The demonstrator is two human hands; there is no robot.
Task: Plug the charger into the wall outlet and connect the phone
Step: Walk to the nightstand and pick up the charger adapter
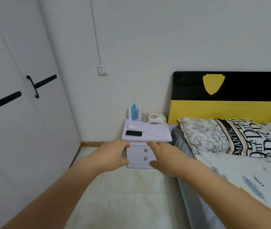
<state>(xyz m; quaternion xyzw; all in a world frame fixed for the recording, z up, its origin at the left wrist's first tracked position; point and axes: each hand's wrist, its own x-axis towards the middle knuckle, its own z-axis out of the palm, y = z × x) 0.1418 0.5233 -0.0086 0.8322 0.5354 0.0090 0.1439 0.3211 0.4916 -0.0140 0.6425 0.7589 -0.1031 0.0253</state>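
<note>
A black phone [133, 133] lies flat on the front left of a white nightstand [149, 138]. Behind it rests a white charger [131, 126], and its white cable [160, 134] loops across the top to the right edge. The white wall outlet [102, 70] sits on the wall above and left of the nightstand. My left hand [113, 153] and my right hand [163, 156] are stretched forward in front of the nightstand drawers, fingers apart, holding nothing, short of the phone and charger.
Three bottles [134, 113], a small jar and a pack of wipes [156, 118] stand at the nightstand's back. A bed with a patterned pillow [227, 138] and yellow-black headboard [230, 100] fills the right. White wardrobe doors with black handles [32, 86] line the left. Pale floor lies between.
</note>
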